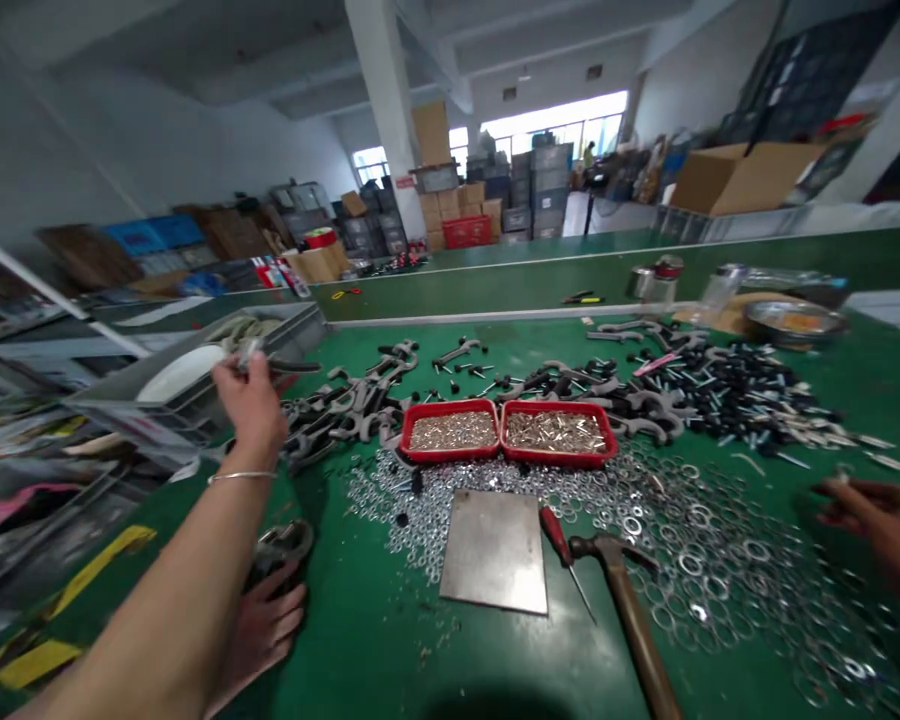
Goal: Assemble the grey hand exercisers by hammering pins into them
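My left hand, its wrist ringed by a thin bracelet, is raised beside the grey bin. Its fingers are closed round a blurred wrench-like metal piece. At the right edge, my right hand is blurred, fingers pinched together over the scattered metal rings; what they hold is too small to name. Under my left forearm, another person's hand grips a grey, curved metal tool. Grey wrench-like pieces lie piled right of my left hand.
Two red trays of small metal pins stand mid-table, behind a steel plate. A red screwdriver and a hammer lie right of it. Black-headed bolts are heaped at right; a metal bowl stands behind.
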A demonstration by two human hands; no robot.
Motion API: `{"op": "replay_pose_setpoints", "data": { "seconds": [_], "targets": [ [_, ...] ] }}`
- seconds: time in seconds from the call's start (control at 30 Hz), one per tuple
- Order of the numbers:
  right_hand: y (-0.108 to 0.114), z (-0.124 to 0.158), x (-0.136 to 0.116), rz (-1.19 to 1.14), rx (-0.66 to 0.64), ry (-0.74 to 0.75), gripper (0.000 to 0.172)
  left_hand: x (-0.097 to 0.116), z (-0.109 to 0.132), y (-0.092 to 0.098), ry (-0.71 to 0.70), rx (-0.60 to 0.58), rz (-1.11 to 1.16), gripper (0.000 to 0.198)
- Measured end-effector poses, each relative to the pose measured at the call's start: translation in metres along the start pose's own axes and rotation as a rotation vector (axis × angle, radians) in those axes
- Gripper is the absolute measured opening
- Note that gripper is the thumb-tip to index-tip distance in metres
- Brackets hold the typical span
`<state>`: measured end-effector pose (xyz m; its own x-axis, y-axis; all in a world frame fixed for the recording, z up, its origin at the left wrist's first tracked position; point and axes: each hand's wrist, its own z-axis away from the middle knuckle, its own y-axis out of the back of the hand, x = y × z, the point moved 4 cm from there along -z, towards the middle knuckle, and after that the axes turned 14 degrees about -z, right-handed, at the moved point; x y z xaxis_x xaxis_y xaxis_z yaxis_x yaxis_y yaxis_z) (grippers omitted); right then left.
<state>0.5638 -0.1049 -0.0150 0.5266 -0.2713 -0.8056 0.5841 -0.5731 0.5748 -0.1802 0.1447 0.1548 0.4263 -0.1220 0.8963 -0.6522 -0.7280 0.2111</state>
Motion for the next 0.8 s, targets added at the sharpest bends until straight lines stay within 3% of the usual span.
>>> {"op": "replay_pose_setpoints", "data": {
  "seconds": [0.1, 0.17, 0.23, 0.27, 0.33, 0.43, 0.5, 0.6, 0.8],
  "targets": [
    [-0.041, 0.052, -0.042, -0.312, -0.034, -0.299, 0.040, 0.041, 0.066, -0.014, -0.041, -0.348, 0.396, 0.022],
    [-0.073, 0.094, -0.079, -0.524, -0.174, -0.366, 0.037, 0.056, 0.134, -0.015, -0.173, -0.562, 0.385, 0.025],
    [-0.099, 0.137, -0.114, -0.617, -0.350, -0.324, 0.039, 0.050, 0.208, -0.014, -0.349, -0.930, 0.146, 0.029],
    [-0.109, 0.159, -0.127, -0.630, -0.433, -0.285, 0.042, 0.039, 0.238, -0.009, -0.478, -1.046, -0.016, 0.031],
    [-0.126, 0.200, -0.144, -0.682, -0.583, -0.266, 0.044, 0.005, 0.274, 0.006, -0.646, -1.088, -0.396, 0.037],
    [-0.146, 0.248, -0.155, -0.797, -0.707, -0.304, 0.041, -0.051, 0.279, 0.031, -0.693, -1.014, -0.924, 0.034],
    [-0.161, 0.269, -0.161, -0.849, -0.808, -0.318, 0.041, -0.072, 0.270, 0.040, -0.733, -0.980, -1.094, 0.026],
    [-0.181, 0.290, -0.176, -0.874, -0.934, -0.342, 0.044, -0.081, 0.266, 0.039, -0.799, -0.980, -1.123, 0.022],
    [-0.210, 0.307, -0.205, -1.002, -0.930, -0.394, 0.032, -0.077, 0.291, 0.035, -0.930, -0.987, -1.143, 0.022]
  ]
}}
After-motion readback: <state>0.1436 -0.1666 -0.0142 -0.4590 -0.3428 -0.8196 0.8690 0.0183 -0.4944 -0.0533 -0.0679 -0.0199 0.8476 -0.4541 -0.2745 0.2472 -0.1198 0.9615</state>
